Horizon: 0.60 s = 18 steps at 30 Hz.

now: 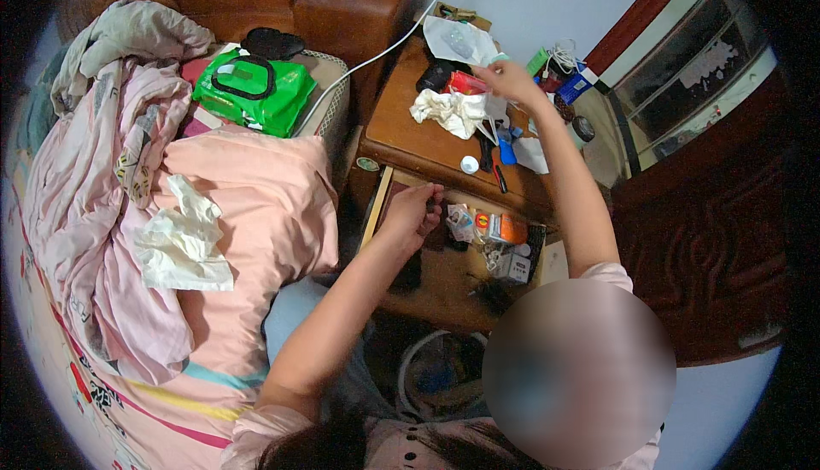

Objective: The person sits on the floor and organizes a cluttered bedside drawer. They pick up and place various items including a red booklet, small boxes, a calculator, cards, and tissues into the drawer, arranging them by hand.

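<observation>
My left hand (411,219) is over the left part of a pulled-out wooden drawer (383,204), fingers curled; whether it holds something small, I cannot tell. Small boxes, one of them orange (512,229), lie in the drawer to its right. My right hand (512,84) reaches over the back of the wooden nightstand (400,127), its fingertips at a small pale item I cannot make out. Near it are a white paper sheet (448,39) with a clear plastic piece, a red packet (466,83) and a crumpled white cloth or tissue (451,111).
A white round cap (469,164) and a blue-handled item (507,149) lie near the nightstand's front edge. To the left, a green wipes pack (253,92) and crumpled tissue (186,239) rest on the bed. A white cable (387,50) crosses behind. Below stands a round bin (410,367).
</observation>
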Each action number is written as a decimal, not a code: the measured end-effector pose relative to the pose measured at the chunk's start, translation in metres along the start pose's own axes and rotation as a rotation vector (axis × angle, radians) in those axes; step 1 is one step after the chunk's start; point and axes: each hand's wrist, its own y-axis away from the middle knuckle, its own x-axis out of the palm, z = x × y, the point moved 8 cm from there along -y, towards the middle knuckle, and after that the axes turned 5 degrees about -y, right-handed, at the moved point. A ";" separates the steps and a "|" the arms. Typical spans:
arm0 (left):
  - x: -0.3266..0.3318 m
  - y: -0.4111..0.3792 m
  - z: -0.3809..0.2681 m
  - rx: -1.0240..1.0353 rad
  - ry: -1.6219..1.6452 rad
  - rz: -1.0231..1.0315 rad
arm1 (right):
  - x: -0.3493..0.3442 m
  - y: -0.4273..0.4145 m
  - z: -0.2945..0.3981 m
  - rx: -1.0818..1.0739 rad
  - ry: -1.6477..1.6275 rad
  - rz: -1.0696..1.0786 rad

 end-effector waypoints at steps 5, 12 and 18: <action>0.004 -0.003 0.006 0.005 -0.047 0.030 | 0.039 0.033 0.018 -0.187 0.299 0.028; 0.000 0.004 -0.005 0.035 -0.075 0.008 | 0.020 0.022 0.053 -0.279 0.121 -0.107; -0.001 0.000 -0.008 0.060 -0.053 0.052 | 0.019 0.031 0.062 -0.079 0.358 -0.050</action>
